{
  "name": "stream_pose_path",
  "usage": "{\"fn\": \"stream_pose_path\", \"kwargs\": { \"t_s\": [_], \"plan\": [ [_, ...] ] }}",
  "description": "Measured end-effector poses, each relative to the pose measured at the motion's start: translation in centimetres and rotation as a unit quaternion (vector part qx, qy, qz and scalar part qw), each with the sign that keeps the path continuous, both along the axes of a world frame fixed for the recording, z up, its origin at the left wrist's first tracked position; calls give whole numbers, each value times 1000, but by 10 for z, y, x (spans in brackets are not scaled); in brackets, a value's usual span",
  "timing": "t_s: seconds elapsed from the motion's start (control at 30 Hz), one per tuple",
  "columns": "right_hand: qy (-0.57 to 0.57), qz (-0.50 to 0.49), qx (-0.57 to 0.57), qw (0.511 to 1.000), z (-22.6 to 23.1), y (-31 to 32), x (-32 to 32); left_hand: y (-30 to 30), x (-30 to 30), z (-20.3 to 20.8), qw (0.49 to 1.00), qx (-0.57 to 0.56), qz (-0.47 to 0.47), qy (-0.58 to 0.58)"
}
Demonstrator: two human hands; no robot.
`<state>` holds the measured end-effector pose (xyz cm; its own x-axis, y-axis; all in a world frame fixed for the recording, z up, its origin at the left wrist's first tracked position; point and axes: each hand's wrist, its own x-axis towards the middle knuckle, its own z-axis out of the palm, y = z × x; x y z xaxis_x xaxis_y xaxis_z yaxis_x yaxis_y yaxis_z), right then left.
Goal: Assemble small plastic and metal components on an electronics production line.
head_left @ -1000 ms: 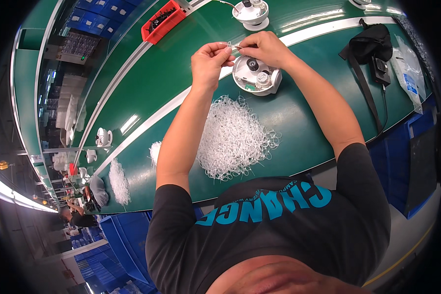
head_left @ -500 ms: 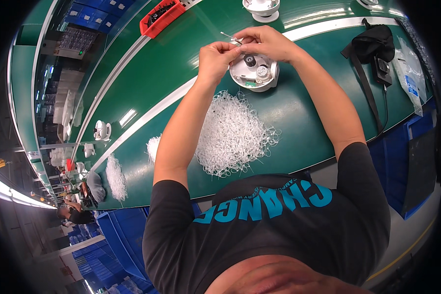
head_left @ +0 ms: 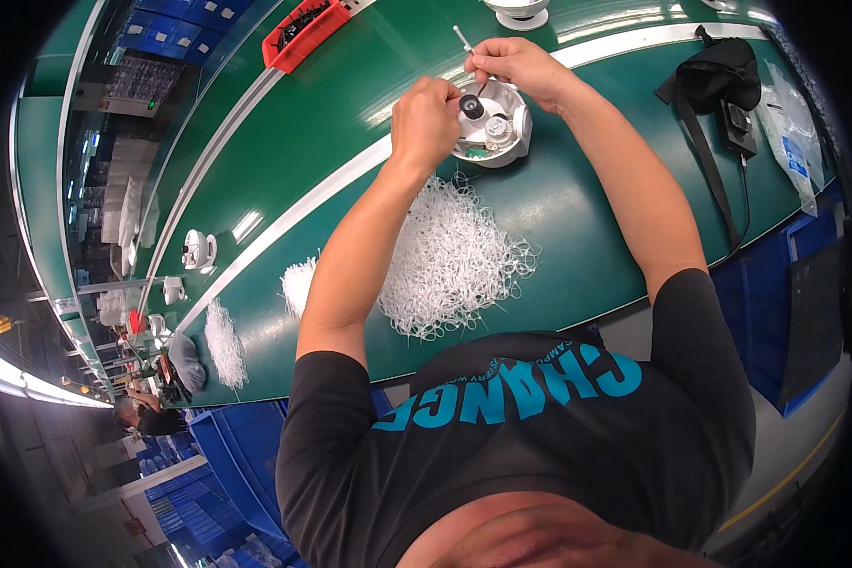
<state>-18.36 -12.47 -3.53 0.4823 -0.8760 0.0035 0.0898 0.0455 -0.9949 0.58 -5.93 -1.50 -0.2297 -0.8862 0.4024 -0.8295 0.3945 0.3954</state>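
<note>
A round white camera-like housing (head_left: 515, 144) stands upright at the far side of the bench, its top uncovered. Inside show a black cylindrical lens part (head_left: 471, 107), a round white part and a bit of green board. My left hand (head_left: 426, 123) is closed at the housing's left rim; its fingertips are partly hidden and I cannot make out what they grip. Above the far rim, my right hand (head_left: 521, 71) pinches a thin white stick-like piece (head_left: 463, 39) that points up and left. A short dark wire shows below those fingers.
A large heap of white looped ties (head_left: 450, 260) lies nearer me on the green bench (head_left: 577, 256). Further off are a red bin (head_left: 305, 36) of black parts, another white housing (head_left: 519, 13), a black bag (head_left: 719, 80) and a clear plastic bag (head_left: 790, 142).
My hands have drawn apart from where they met over the housing. The right went up with the white piece, now steeper; the left stayed by the rim. The housing shifted slightly away from me.
</note>
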Motion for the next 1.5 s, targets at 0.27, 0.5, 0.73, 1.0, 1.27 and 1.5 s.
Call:
{"fn": "stream_pose_path", "kwargs": {
  "t_s": [0.27, 0.5, 0.73, 1.0, 1.27, 1.5],
  "plan": [
    [196, 30, -223, 954, 16, 11, -2, -2, 4, -5, 1000, -1, 7, 28],
    [241, 36, -245, 938, 17, 13, -5, -2, 4, -6, 999, 3, 13, 37],
    [264, 45, -263, 927, 9, 13, 3, 0, 3, -4, 999, 4, 14, 46],
    [343, 3, -328, 880, 12, 17, -4, -2, 4, -3, 999, -35, 16, -2],
    [187, -51, -238, 952, 5, 2, -4, -5, 26, 0, 998, 49, 22, 39],
    [28, -285, -248, 925, -55, -24, -16, -6, 38, -3, 842, 443, -17, 308]
  ]
}}
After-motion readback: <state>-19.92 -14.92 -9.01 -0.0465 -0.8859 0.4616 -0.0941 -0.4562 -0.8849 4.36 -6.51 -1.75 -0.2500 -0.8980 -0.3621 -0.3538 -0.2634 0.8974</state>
